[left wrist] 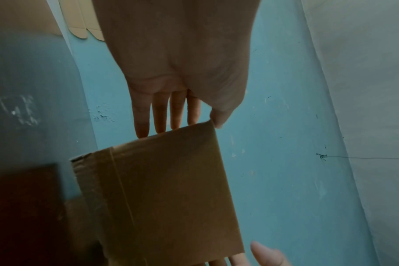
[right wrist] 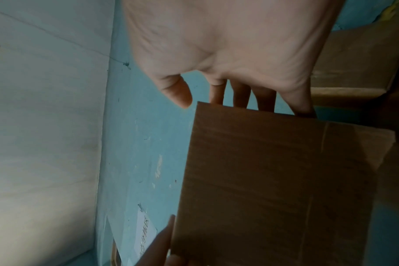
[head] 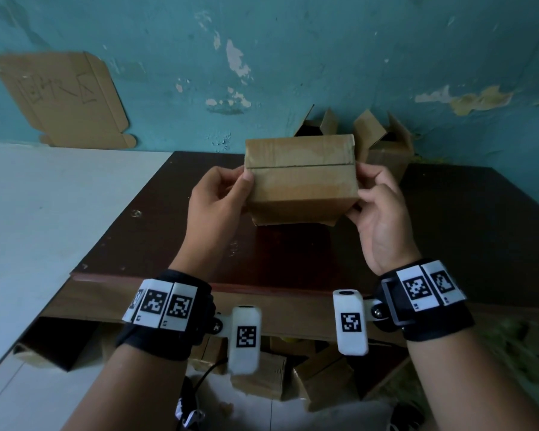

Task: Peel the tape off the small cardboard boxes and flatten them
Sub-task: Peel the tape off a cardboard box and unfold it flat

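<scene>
A small closed cardboard box [head: 299, 178] is held up above the dark table [head: 168, 231], its taped top seam facing me. My left hand [head: 221, 197] grips its left side, thumb on the front face and fingers behind. On the other side my right hand [head: 374, 200] grips the box, thumb near the top corner and fingers underneath. Seen from the left wrist, the box [left wrist: 162, 194] has clear tape wrapped over its edge, and my fingers [left wrist: 162, 115] lie behind it. The right wrist view shows the box [right wrist: 278, 180] below my fingers [right wrist: 262, 97].
Two opened cardboard boxes [head: 383, 141] stand at the table's back edge against the teal wall. A flattened cardboard sheet [head: 66, 98] with writing leans on the wall at the left. More boxes [head: 293, 377] lie under the table.
</scene>
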